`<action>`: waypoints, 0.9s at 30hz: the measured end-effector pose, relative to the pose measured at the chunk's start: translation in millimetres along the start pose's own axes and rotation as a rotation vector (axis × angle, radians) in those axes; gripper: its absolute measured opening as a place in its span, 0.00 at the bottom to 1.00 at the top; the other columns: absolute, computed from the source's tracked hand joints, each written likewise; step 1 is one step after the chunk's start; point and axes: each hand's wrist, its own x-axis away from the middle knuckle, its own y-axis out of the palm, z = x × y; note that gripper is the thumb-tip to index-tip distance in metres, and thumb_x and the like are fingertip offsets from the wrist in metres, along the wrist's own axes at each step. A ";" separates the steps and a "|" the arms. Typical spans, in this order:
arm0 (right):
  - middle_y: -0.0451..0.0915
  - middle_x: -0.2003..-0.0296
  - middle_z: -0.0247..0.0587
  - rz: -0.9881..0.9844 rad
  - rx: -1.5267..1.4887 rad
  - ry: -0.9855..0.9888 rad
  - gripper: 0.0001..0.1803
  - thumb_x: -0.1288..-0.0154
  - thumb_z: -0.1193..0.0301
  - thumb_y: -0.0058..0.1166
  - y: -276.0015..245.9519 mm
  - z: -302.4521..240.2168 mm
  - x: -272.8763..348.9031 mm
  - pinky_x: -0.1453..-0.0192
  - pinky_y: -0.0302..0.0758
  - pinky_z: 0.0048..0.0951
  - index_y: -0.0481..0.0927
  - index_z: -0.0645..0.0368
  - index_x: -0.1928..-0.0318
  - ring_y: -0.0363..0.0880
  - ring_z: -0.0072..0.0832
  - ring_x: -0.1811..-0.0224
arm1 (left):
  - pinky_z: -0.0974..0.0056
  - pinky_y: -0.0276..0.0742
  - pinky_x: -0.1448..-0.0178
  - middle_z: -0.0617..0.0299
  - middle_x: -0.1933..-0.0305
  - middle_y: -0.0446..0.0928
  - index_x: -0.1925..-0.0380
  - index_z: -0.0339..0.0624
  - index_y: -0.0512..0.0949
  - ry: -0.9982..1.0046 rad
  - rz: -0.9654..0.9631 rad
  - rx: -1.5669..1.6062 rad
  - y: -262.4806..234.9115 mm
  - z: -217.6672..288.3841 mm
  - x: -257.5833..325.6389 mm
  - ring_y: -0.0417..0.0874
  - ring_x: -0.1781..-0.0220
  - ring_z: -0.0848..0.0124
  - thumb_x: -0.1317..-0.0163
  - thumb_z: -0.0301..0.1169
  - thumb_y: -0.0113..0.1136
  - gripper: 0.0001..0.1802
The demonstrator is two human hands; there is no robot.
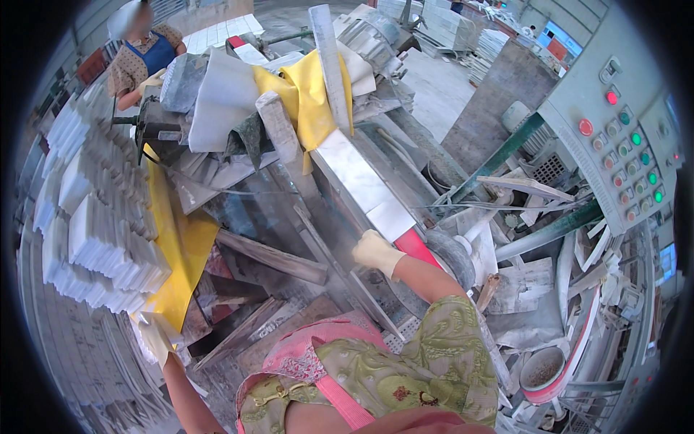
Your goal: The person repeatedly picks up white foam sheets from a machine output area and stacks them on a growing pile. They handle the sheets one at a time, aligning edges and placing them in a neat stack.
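Observation:
My left hand (155,338), in a cream glove, is at the near lower end of the stacked white stone tiles (108,239). Its fingers look closed on a pale tile (168,328), partly hidden by the glove. My right hand (377,253), gloved the same way, is curled beside the near end of a row of white stone pieces. I see nothing in it. The nearest piece (391,219) lies on a narrow red belt (418,247), with a longer white piece (354,171) behind it.
Yellow sheeting (181,253) hangs beside the stack, and more yellow sheeting (307,94) drapes over the machine. A control panel (614,137) with lit buttons rises at right. Wooden boards (271,257) and stone scraps lie around. A person (141,54) in a blue apron stands far left.

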 end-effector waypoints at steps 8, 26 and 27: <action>0.89 0.70 0.40 -0.013 -0.038 -0.036 0.06 0.47 0.69 0.61 1.3 1.7 -0.7 0.63 0.79 0.44 0.90 0.53 0.70 0.89 0.38 0.65 | 0.54 0.76 0.41 0.41 0.44 0.79 0.39 0.31 0.71 -0.029 0.008 0.119 -1.7 10.3 11.5 0.83 0.44 0.51 0.30 0.34 0.49 0.24; 0.88 0.72 0.40 0.092 -0.055 -0.009 0.07 0.44 0.67 0.59 13.1 1.8 -2.9 0.60 0.78 0.42 0.89 0.51 0.72 0.89 0.37 0.65 | 0.54 0.78 0.44 0.41 0.47 0.81 0.44 0.28 0.73 0.022 0.040 0.011 1.4 1.8 2.8 0.84 0.48 0.52 0.30 0.33 0.49 0.21; 0.88 0.72 0.39 0.096 -0.053 0.000 0.07 0.44 0.67 0.59 13.4 2.0 -2.6 0.61 0.78 0.42 0.89 0.51 0.73 0.89 0.37 0.65 | 0.54 0.78 0.44 0.41 0.47 0.81 0.43 0.28 0.73 0.024 0.046 0.001 0.9 3.0 3.1 0.84 0.48 0.51 0.31 0.33 0.49 0.22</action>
